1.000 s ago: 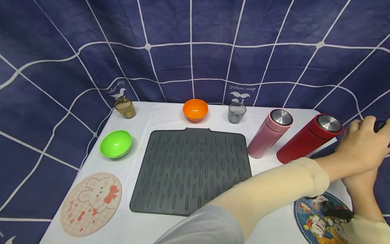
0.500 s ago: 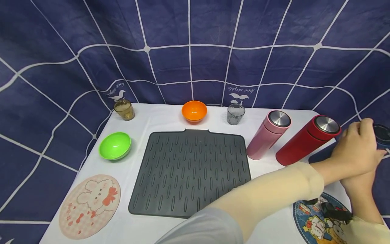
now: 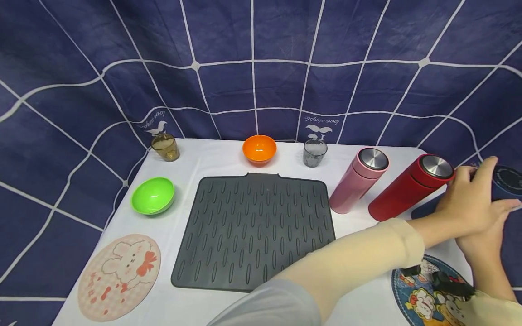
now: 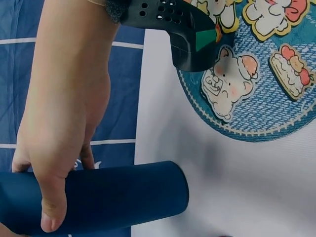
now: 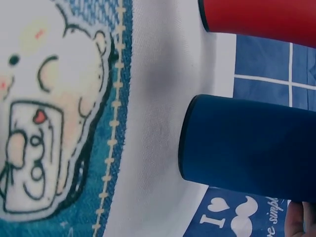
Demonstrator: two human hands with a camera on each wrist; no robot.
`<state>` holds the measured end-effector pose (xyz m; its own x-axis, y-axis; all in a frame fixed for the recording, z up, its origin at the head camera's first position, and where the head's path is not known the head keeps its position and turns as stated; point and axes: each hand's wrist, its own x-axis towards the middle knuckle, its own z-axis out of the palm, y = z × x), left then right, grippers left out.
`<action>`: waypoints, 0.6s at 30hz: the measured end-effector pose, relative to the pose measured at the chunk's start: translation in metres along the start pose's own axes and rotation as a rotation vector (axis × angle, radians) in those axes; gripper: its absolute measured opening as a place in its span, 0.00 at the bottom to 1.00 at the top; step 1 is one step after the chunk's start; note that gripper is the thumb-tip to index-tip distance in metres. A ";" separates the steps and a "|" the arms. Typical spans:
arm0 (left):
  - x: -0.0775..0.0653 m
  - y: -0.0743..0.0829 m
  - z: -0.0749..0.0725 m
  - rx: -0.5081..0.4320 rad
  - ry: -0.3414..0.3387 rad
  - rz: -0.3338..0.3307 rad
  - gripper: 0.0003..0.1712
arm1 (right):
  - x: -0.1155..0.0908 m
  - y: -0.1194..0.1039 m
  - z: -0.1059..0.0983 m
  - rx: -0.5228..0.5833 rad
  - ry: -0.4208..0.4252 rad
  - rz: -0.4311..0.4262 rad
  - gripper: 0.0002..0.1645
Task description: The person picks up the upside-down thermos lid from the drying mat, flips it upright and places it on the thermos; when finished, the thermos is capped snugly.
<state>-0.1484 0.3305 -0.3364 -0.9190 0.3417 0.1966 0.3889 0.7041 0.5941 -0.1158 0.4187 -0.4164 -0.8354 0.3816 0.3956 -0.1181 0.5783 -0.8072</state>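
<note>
A dark blue thermos bottle point(image 4: 123, 192) is at the table's right edge; whether its base rests on the table I cannot tell. My right hand point(image 4: 64, 123) grips its body, the thumb lying across it in the left wrist view. In the head view my left hand point(image 3: 469, 206) is at the upper part of the bottle, index finger and thumb straight and spread beside the dark lid point(image 3: 507, 179). My left arm crosses over the right wrist and hides part of that hand. The right wrist view has the bottle's lower body point(image 5: 247, 145) and fingertips point(image 5: 296, 219) beside it.
Left of the bottle stand a red thermos point(image 3: 412, 188) and a pink thermos point(image 3: 359, 181). A grey ribbed mat point(image 3: 257, 231) fills the middle. Around it are a green bowl point(image 3: 152, 195), an orange bowl point(image 3: 259, 149), two small glasses and two round placemats.
My left hand has drawn back leftward from the lid, and its index finger and thumb have spread. More of the lid shows. The right hand stays around the bottle.
</note>
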 end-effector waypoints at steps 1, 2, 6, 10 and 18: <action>0.000 0.000 0.001 -0.004 0.016 -0.004 0.49 | 0.000 0.001 0.000 -0.040 0.030 -0.009 0.47; 0.000 -0.001 0.001 -0.008 0.027 -0.010 0.48 | -0.001 0.002 -0.001 -0.046 0.037 -0.006 0.49; 0.000 -0.001 0.002 0.030 0.019 0.023 0.43 | 0.002 0.003 0.000 -0.097 0.045 -0.021 0.43; 0.000 0.002 0.001 0.054 -0.042 0.015 0.45 | 0.001 0.005 0.002 -0.151 0.029 -0.053 0.32; 0.004 0.008 0.000 0.144 0.038 0.028 0.38 | -0.004 0.007 0.001 -0.174 0.038 -0.093 0.40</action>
<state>-0.1487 0.3373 -0.3305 -0.9084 0.3408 0.2423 0.4172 0.7776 0.4704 -0.1142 0.4206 -0.4244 -0.8038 0.3461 0.4839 -0.0960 0.7272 -0.6796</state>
